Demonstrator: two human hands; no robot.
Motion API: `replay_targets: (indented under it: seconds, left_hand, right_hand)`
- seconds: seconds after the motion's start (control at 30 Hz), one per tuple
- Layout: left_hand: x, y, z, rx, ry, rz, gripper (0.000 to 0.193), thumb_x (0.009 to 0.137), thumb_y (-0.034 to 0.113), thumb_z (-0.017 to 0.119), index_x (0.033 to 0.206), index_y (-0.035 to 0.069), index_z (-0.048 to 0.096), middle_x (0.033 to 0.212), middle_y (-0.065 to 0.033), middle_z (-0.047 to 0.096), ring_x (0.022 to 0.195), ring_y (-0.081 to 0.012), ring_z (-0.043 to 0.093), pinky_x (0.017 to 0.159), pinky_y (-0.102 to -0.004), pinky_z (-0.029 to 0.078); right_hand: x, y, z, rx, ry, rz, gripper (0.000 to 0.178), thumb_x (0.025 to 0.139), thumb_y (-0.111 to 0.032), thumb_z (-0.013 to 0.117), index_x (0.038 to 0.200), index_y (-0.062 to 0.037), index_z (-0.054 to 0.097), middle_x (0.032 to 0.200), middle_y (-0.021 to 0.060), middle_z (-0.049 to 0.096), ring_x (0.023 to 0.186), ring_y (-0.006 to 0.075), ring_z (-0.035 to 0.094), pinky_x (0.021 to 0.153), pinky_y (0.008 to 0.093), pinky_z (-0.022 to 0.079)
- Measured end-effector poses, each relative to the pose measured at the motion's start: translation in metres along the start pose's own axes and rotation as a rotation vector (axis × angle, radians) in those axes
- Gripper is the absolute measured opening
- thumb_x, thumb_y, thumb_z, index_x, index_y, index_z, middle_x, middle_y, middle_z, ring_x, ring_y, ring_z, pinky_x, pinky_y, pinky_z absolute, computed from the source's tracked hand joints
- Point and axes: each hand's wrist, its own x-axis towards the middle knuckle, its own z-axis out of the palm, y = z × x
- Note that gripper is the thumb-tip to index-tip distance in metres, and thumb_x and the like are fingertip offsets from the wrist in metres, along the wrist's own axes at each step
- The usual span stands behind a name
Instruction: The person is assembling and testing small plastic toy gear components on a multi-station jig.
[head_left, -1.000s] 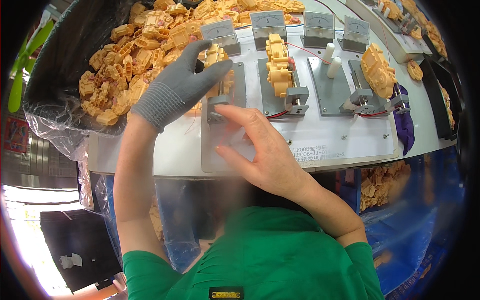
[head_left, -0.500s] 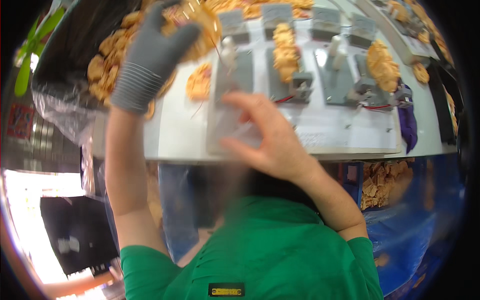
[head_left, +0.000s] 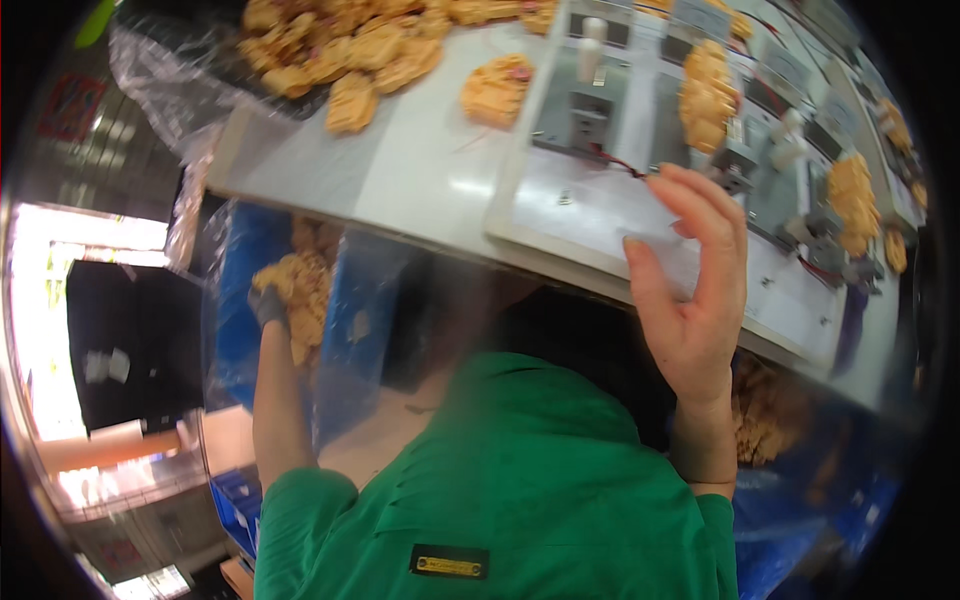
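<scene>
Head view, now. Left hand, in a grey glove, is down inside the blue bin below the table's front edge, near its left front corner. A yellow gearbox is at its fingers, merging with the pile in the bin; cannot tell whether the grip is closed on it or has let go. Right hand, bare, is over the front edge of the white board, thumb and fingers well apart, nothing between them.

Board: the leftmost fixture's white pegs carry no part; the second fixture holds a yellow assembly. One loose yellow unit lies on the table, just beside the board's left edge.

Step in hand, judged: a part being put down at the bin. Next move probably calls for the glove to come up clear of the bin wall and a fresh unit to go onto the bare pegs, wire kept free.

Versus half a second ago: the gloved hand was above the table with yellow plastic at its fingers; it is now down in the bin. The right hand was at the leftmost fixture; it now lies nearer the second. The view has swung, so the table slants down to the right.
</scene>
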Motion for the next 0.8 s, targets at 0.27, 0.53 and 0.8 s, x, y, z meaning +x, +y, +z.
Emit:
replay_targets:
  seconds: [0.27, 0.53, 0.8]
  left_hand:
    - [-0.063, 0.133, 0.131, 0.173, 0.012, 0.555, 0.055, 0.096, 0.014, 0.055, 0.142, -0.006, 0.032, 0.145, -0.0194, 0.04, 0.13, -0.0266, 0.042, 0.111, -0.0354, 0.031]
    - [-0.233, 0.238, 0.256, -0.063, -0.951, 0.83, 0.043, 0.087, 0.007, 0.053, 0.13, -0.001, 0.052, 0.142, -0.02, 0.042, 0.136, -0.0304, 0.037, 0.114, -0.0403, 0.025]
    - [-0.239, 0.212, 0.271, -0.237, -1.086, 0.571, 0.04, 0.087, 0.015, 0.05, 0.122, -0.003, 0.056, 0.137, -0.0228, 0.046, 0.128, -0.0332, 0.044, 0.109, -0.0419, 0.032]
  right_hand:
    - [-0.022, 0.006, -0.055, -0.157, -0.027, 0.37, 0.023, 0.084, 0.001, 0.064, 0.107, -0.0028, 0.064, 0.103, 0.0133, 0.062, 0.095, 0.0284, 0.06, 0.084, 0.0363, 0.048]
    - [-0.009, 0.026, -0.031, -0.281, -0.198, 0.2, 0.014, 0.08, -0.002, 0.069, 0.093, -0.0033, 0.065, 0.085, 0.0101, 0.057, 0.08, 0.0294, 0.056, 0.071, 0.0378, 0.045]
    - [-0.005, 0.02, -0.028, -0.267, -0.22, 0.341, 0.016, 0.077, 0.001, 0.071, 0.091, -0.0038, 0.067, 0.083, 0.0091, 0.059, 0.075, 0.0254, 0.056, 0.066, 0.0341, 0.045]
